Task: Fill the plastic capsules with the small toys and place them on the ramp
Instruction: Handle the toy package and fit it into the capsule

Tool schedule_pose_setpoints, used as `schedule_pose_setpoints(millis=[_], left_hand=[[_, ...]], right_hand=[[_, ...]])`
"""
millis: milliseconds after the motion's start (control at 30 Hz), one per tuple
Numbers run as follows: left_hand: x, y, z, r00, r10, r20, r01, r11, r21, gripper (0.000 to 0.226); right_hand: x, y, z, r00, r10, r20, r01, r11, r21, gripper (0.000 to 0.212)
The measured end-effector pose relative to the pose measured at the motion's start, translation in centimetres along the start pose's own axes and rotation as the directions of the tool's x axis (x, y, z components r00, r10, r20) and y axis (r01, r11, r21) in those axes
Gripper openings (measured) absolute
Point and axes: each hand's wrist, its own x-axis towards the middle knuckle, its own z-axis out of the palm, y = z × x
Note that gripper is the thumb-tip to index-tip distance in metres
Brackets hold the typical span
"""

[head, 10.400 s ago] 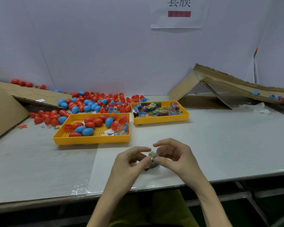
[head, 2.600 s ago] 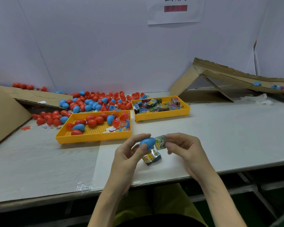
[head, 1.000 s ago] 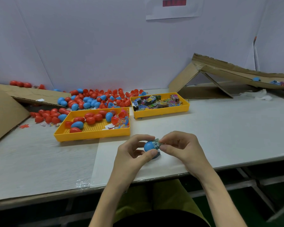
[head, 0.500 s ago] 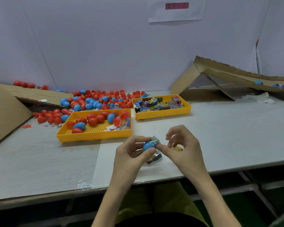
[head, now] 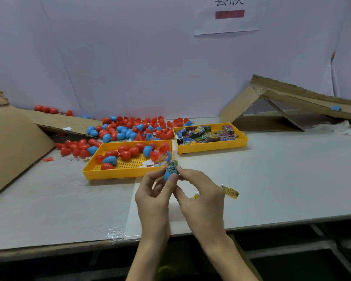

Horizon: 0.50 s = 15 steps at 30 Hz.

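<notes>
A blue capsule [head: 167, 177] was gripped in the left hand [head: 152, 197] above the table [head: 282, 179], near a yellow tray [head: 109, 174]; the toy packet [head: 172, 166] protruding from it was pinched by the right hand [head: 203, 199].

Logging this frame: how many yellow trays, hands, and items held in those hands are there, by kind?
Yellow trays: 2, the capsule tray and the toy tray
Hands: 2, the left hand and the right hand
Held blue capsule: 1, in the left grip
Held toy packet: 1, pinched by the right hand at the capsule's top
Total: 6
</notes>
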Motion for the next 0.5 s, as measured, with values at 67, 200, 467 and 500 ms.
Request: schedule_pose_setpoints(millis=[67,200,467,500], left_hand=[[0.01,0.02,0.09,1.0,0.013,-0.006,-0.013,1.0,0.01,0.024],[-0.24,-0.1,0.3,0.998,0.057,0.022,-0.059,0.993,0.106,0.018],[-0.57,0.09,0.39,0.996,0.079,0.033,-0.083,0.988,0.133,0.015],[-0.54,0.12,0.4,0.997,0.074,0.037,-0.078,0.989,0.124,0.015]], right_hand=[[-0.35,0.17,0.18,0.999,-0.01,-0.036,0.01,1.0,-0.019,0.037],[-0.78,0.81,-0.02,0.997,-0.022,-0.079,0.022,1.0,-0.007,0.033],[-0.86,0.52,-0.39,0.995,-0.008,-0.098,0.015,0.998,0.066,0.032],[-0.79,0.46,-0.45,0.995,0.002,-0.095,0.005,0.997,0.076,0.034]])
